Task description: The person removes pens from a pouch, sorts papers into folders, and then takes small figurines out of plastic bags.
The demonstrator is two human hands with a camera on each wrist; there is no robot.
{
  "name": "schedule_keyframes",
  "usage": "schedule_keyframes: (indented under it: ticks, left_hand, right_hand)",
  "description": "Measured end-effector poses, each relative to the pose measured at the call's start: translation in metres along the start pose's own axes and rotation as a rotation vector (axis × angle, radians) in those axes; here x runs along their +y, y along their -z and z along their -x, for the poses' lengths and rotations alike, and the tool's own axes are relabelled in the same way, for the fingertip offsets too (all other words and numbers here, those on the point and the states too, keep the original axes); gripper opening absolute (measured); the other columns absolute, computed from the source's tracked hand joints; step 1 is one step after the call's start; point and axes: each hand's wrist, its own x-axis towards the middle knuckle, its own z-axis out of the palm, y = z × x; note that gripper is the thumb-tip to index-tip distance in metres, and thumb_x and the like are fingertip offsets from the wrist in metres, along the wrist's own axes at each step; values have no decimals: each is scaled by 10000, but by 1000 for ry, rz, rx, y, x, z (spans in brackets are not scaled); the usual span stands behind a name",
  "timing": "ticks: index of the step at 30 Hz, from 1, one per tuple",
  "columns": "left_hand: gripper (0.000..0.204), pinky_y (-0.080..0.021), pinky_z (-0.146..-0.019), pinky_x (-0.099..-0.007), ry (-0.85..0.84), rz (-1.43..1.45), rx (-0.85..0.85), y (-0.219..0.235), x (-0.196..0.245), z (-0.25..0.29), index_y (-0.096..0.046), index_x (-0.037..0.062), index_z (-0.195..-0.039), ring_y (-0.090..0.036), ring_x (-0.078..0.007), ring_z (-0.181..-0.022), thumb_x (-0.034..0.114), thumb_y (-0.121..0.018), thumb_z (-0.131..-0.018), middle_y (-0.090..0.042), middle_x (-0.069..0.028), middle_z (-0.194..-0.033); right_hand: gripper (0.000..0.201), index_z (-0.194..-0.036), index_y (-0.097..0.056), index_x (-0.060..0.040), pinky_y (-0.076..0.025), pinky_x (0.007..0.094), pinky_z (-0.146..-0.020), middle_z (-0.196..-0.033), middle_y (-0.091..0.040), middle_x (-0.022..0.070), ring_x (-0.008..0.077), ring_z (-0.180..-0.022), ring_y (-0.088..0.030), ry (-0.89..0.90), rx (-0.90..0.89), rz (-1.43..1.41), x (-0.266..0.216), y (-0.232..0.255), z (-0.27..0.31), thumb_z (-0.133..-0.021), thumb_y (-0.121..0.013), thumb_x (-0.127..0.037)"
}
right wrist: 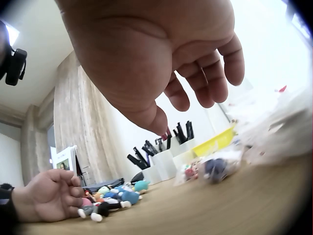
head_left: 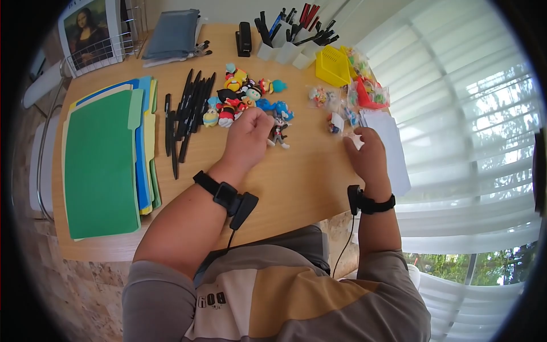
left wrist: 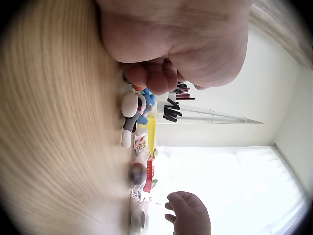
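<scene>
My left hand (head_left: 248, 137) rests on its side at the near edge of a pile of small toy figures (head_left: 250, 94). Its fingers are loosely curled, and nothing shows inside them in the right wrist view. Just right of its knuckles lies a grey, black and white figure (head_left: 278, 134), also seen close in the left wrist view (left wrist: 131, 120). My right hand (head_left: 369, 154) hovers with relaxed, slightly bent fingers, holding nothing. Beyond its fingertips is a figure in a clear bag (head_left: 335, 122), seen dark blue in the right wrist view (right wrist: 215, 169).
Black pens (head_left: 191, 108) and green, blue and yellow folders (head_left: 102, 165) lie left. At the back stand a stapler (head_left: 244, 40), white pen holders (head_left: 288, 52) and a yellow basket (head_left: 332, 66). A red tray (head_left: 370, 94) with bagged toys and white paper (head_left: 390, 148) are at right.
</scene>
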Motion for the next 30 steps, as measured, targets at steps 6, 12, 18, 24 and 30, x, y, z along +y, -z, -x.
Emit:
schedule_keyframes:
  ticks: [6,12,18,24,30]
  left_hand:
    - [188,-392,-557,-221,14,9,15,-3,4,1,-540,60,-884,-462,-63,-602,217,-559,-986,-510,16,-686]
    - [193,-414,-567,-224,58,39,23,-2,7,1,-562,44,-840,-463,-44,-649,194,-592,-956,-516,31,-724]
    - [177,-413,-578,-220,53,44,7,-1,6,1,-569,44,-852,-460,-42,-649,184,-592,-958,-517,30,-722]
    - [113,-417,-598,-217,42,113,-1,-3,2,1,-564,34,-944,-474,-50,-686,144,-587,-956,-531,25,-801]
    - [260,-511,-742,-261,-15,251,24,-11,10,1,-462,49,-1188,-579,-107,-840,74,-564,-951,-600,-41,-1013]
  right_hand:
    - [704,-1317,-510,14,-454,442,-1005,-1429,-310,396,482,-1190,-524,-32,-427,-100,-33,-27,-12,-736,-771,-284]
    - [508,-1189,-567,21,-492,425,-913,-1343,-426,358,426,-1149,-554,62,-419,70,-20,-61,-27,-808,-718,-280]
    - [167,-878,-581,13,-514,349,-739,-893,-644,175,263,-821,-628,92,-290,-256,-50,-56,-28,-835,-662,-126]
    - [215,-1006,-514,-30,-504,274,-634,-952,-604,80,106,-738,-597,-136,-337,-1150,-94,-59,-43,-838,-645,-57]
    - [424,-1235,-419,-22,-514,261,-715,-1090,-566,65,98,-852,-594,16,-447,-1586,-115,-98,-40,-861,-619,-26]
